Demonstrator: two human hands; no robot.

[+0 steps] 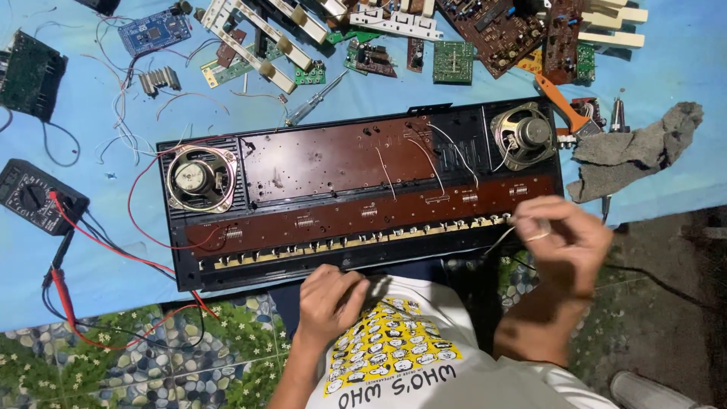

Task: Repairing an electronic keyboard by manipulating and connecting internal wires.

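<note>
Left hand touches keyboard chassis.

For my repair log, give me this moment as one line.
left hand: resting at keyboard chassis front edge | right hand: blurred, at right end, pinching thin wire | multimeter: left

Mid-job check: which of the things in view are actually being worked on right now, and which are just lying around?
In hand: opened keyboard chassis; left hand at its near edge; right hand, blurred, at its right end by a thin wire.

Lying about: multimeter, loose circuit boards, brush, grey rag, screwdriver.
</note>
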